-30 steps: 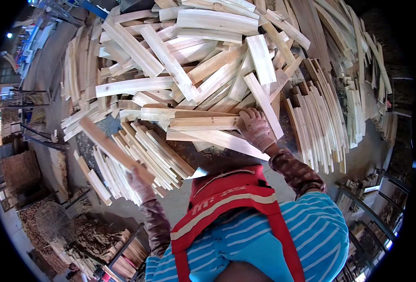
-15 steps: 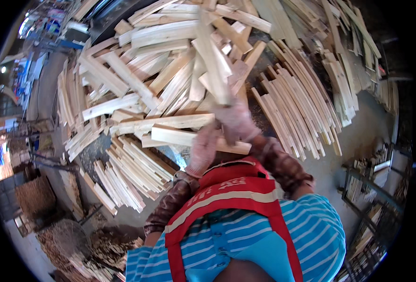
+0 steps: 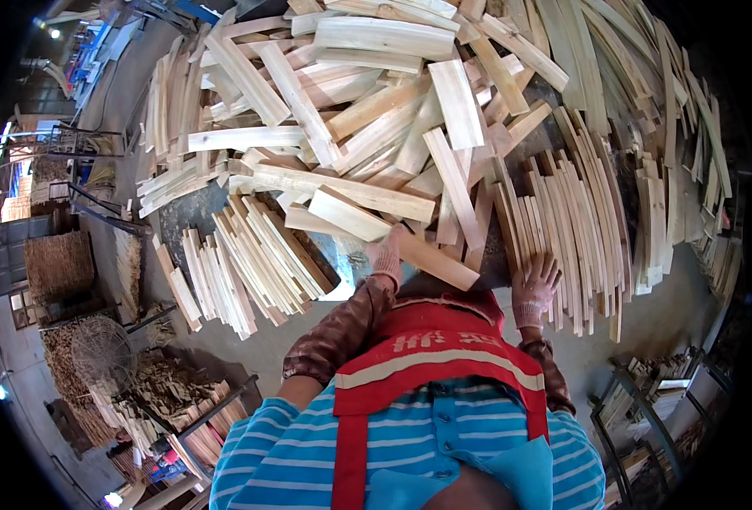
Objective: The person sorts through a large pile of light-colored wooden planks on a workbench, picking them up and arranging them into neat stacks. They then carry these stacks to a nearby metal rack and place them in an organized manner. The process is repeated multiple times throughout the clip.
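My left hand [image 3: 384,257], in a pale pinkish glove, is closed around the middle of a short wooden board [image 3: 440,262] just in front of my red apron. The board slants down to the right, and my fingers cover part of it. Over to the right, my gloved right hand [image 3: 536,291] is open, fingers spread over the near ends of a row of upright-stacked wooden strips [image 3: 563,221]. Beyond both hands lies a jumbled heap of loose boards [image 3: 376,110]. One narrow piece [image 3: 455,183] rests aslant on its near right side.
Another row of strips [image 3: 261,255] stands at the left of the table. Long slats [image 3: 699,110] lie at the far right. A metal rack [image 3: 648,416] holding wood is at lower right. A round wire fan guard [image 3: 104,353] and wood bundles [image 3: 59,268] are at left.
My hands were together in front of me, with a blurred board upright at the right one. They have parted; the right hand now lies empty on the right-hand strips. The view has shifted.
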Demonstrator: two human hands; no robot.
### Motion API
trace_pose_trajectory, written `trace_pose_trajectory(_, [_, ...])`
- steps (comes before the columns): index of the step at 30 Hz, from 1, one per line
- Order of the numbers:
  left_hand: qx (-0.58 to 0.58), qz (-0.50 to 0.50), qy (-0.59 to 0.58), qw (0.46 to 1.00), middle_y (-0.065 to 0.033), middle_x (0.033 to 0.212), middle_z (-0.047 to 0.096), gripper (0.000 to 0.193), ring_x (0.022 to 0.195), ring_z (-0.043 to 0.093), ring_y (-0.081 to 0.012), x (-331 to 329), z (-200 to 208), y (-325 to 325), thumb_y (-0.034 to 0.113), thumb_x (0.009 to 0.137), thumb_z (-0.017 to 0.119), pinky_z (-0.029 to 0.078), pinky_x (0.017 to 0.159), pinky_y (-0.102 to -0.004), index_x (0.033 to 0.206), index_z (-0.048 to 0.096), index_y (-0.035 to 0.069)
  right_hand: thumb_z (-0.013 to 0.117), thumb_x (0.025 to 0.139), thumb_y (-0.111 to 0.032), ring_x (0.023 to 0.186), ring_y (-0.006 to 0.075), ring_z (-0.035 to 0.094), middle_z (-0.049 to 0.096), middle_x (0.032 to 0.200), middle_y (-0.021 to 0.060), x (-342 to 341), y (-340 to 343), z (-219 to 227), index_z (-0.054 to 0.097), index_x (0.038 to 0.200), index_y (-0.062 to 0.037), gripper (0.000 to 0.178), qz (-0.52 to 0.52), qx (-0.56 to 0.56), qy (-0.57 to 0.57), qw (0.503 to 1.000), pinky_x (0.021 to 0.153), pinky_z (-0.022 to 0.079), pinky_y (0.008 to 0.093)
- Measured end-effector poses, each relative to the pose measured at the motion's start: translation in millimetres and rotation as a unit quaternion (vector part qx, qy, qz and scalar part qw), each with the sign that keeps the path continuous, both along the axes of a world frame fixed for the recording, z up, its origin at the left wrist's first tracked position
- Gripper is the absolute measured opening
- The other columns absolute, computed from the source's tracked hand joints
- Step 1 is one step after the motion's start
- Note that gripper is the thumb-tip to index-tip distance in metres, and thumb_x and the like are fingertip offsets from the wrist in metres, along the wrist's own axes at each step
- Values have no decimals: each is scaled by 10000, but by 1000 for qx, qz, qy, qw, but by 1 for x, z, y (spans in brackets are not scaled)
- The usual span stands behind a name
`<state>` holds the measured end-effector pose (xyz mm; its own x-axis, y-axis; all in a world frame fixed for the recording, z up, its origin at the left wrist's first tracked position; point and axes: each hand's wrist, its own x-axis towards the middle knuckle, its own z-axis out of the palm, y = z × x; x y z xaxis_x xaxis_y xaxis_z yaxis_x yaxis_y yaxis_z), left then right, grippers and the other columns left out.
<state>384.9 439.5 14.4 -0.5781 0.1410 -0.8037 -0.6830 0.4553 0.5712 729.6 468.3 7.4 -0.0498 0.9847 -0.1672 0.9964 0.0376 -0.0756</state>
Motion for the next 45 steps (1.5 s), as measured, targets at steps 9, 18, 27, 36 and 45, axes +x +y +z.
trace_pose_trajectory(9, [166, -44, 147, 974, -85, 1094, 686, 366, 863, 689, -205, -55, 29, -24, 91, 898, 701, 587, 687, -321, 1236, 577, 26, 652, 843, -181, 1345, 425, 429, 423, 1504, 217, -74, 42, 57, 443, 1456, -35, 664, 60, 46, 187, 979, 1102, 404, 489])
trace_pose_trajectory(18, [267, -28, 126, 955, -91, 1163, 675, 432, 1044, 659, -226, -136, 58, -75, 68, 917, 643, 561, 884, -376, 1335, 543, 31, 623, 844, -449, 1297, 332, 482, 537, 1384, 169, -289, 91, 73, 400, 1470, -11, 796, 474, 7, 103, 874, 1102, 361, 442])
trace_pose_trajectory(27, [161, -26, 110, 981, -78, 1030, 708, 338, 924, 684, -185, -310, 103, -242, 39, 853, 696, 569, 816, -338, 1188, 651, 46, 667, 864, -338, 1230, 439, 518, 535, 1350, 215, -248, 65, 46, 432, 1443, -25, 698, 309, 60, 274, 909, 1071, 422, 513])
trace_pose_trajectory(36, [-361, -308, 258, 841, -298, 1119, 662, 575, 1111, 611, -480, -413, -24, -324, 547, 913, 523, 475, 945, -515, 1130, 630, 25, 683, 843, -395, 1045, 381, 612, 613, 1137, 187, -352, -37, 64, 454, 1379, -6, 701, 464, -224, 114, 849, 880, 504, 484])
trace_pose_trajectory(45, [-228, -228, 347, 880, -315, 1200, 640, 811, 1151, 601, -473, -399, -60, -318, 672, 979, 372, 478, 972, -485, 1461, 458, 26, 669, 840, -355, 948, 398, 676, 625, 1138, 228, -376, -78, 1, 410, 1413, -66, 693, 353, -323, -6, 878, 810, 546, 505])
